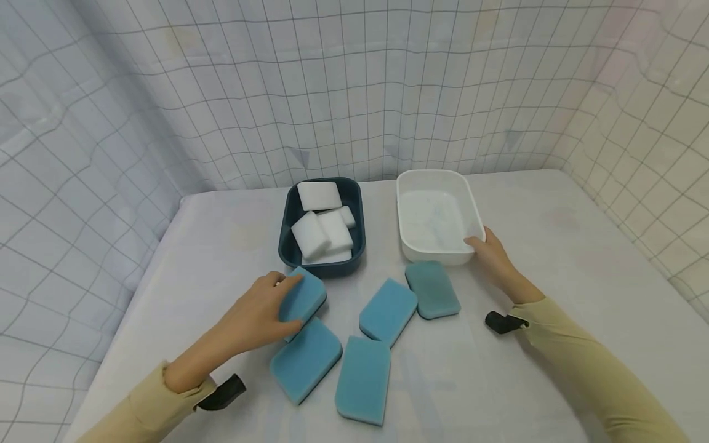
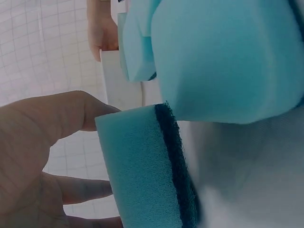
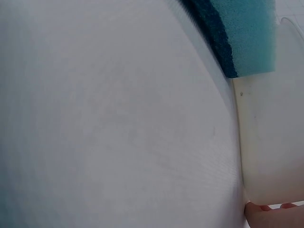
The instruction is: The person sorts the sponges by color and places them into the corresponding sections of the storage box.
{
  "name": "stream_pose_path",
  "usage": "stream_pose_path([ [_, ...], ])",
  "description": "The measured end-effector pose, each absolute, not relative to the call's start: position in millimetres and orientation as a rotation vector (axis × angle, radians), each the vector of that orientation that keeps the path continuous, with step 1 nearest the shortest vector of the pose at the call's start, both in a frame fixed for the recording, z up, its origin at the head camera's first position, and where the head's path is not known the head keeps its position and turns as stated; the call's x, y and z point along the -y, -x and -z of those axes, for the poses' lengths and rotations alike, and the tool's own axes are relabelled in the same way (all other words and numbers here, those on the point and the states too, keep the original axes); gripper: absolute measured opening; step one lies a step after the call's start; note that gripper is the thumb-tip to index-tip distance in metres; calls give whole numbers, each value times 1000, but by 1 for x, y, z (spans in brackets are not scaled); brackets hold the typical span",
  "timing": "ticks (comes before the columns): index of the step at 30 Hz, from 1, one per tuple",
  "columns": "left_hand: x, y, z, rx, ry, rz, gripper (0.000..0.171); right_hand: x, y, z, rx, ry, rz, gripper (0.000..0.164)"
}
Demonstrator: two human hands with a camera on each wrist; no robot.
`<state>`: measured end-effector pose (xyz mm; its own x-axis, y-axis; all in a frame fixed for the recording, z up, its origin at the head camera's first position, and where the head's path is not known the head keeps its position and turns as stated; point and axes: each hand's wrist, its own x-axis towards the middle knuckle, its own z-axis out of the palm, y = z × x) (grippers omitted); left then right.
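Note:
My left hand [image 1: 255, 315] grips a blue sponge [image 1: 307, 295] between thumb and fingers. The left wrist view shows this sponge's dark scouring layer [image 2: 176, 166] facing the table side. Just beneath it in the head view lies another blue sponge [image 1: 307, 362], partly overlapped. At the right, my right hand [image 1: 494, 257] pinches the near right corner of a white plastic tub [image 1: 434, 256], thumb over the rim and the other fingers mostly hidden outside. A greener sponge [image 1: 433, 290] lies against the tub's front.
A dark blue tub [image 1: 332, 269] with several white sponges [image 1: 320, 197] stands at the back left. Two more blue sponges, an upper one [image 1: 389, 312] and a lower one [image 1: 363, 378], lie mid-table. White gridded sheets [image 1: 354, 92] enclose the table [image 1: 554, 246] behind and at the sides.

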<state>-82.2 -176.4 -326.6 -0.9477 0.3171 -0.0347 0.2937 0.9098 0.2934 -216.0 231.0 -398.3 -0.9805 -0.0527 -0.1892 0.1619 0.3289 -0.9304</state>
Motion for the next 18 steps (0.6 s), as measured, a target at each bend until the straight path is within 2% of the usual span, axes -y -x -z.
stream_pose_path([
  [18,143,96,306,-2944,-691,-508,64,-232,214,394,-2435,-66,1656,67],
])
